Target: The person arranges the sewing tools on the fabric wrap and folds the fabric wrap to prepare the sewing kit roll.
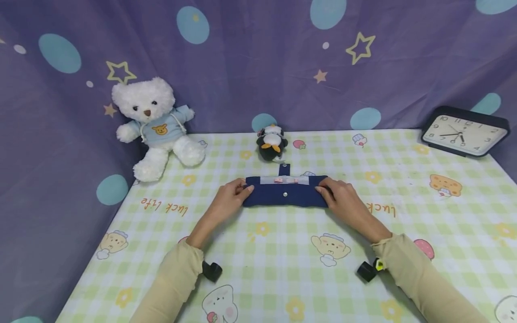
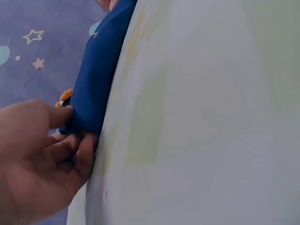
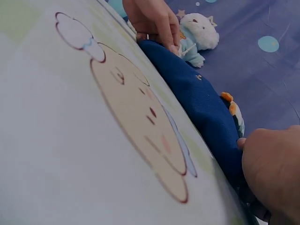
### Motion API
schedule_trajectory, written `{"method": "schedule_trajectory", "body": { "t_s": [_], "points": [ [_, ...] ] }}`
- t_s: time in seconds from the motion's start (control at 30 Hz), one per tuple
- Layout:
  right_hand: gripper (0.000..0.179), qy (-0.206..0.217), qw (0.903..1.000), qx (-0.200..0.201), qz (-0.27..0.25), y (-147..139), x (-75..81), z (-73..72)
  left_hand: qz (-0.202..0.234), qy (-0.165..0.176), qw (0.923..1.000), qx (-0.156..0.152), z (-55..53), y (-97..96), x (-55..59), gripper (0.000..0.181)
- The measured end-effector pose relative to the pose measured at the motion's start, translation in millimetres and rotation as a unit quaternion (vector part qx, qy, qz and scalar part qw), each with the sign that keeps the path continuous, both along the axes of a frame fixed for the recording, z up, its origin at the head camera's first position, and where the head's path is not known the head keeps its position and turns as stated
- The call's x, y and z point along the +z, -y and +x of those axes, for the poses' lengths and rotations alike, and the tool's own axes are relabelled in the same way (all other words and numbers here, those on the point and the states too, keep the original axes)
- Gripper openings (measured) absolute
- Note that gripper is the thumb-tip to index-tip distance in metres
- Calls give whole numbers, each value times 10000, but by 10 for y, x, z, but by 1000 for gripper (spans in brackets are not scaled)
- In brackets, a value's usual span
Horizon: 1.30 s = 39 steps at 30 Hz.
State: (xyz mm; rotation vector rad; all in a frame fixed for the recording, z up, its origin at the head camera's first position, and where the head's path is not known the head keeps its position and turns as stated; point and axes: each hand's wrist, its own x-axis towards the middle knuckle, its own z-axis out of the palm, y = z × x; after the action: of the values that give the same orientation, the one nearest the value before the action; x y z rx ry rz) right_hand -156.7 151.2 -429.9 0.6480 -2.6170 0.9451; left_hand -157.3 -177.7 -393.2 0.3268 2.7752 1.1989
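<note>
A folded navy cloth case (image 1: 268, 196) lies across the middle of the table. On its front is a metal snap stud, and a short strap (image 1: 284, 171) with another snap sticks out behind. A pale, see-through-looking strip (image 1: 268, 180) with small pink shapes shows along its far edge. The left hand (image 1: 227, 201) pinches the case's left end, thumb on top; the left wrist view shows its other fingers curled under the navy cloth (image 2: 91, 89). At the right end, the right hand (image 1: 346, 204) grips the corner, thumb on the near face. In the right wrist view its fingertips are mostly hidden.
Just behind the strap sits a small penguin plush (image 1: 271, 142). A white teddy bear (image 1: 161, 130) in a blue top leans at the back left. A black-framed clock (image 1: 464, 132) stands at the back right. A patterned curtain (image 1: 242, 67) closes off the back of the checked tablecloth (image 1: 258, 260).
</note>
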Motion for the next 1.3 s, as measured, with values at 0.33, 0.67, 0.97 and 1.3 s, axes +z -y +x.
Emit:
{"method": "schedule_trajectory", "body": {
  "t_s": [0.33, 0.67, 0.97, 1.3],
  "points": [
    [16, 267, 9991, -342, 10, 14, 53, 7, 29, -193, 9994, 281, -26, -38, -12, 33],
    [17, 37, 9989, -377, 281, 5, 69, -19, -9, -170, 9990, 424, -63, -61, 2, 36],
    [17, 300, 9989, -160, 331, -33, 185, -62, 339, 58, 9991, 253, -53, -9, -7, 38],
    [15, 623, 9964, -207, 541, 115, 372, -219, 506, 94, 9985, 176, -45, 27, -14, 34]
  ]
}}
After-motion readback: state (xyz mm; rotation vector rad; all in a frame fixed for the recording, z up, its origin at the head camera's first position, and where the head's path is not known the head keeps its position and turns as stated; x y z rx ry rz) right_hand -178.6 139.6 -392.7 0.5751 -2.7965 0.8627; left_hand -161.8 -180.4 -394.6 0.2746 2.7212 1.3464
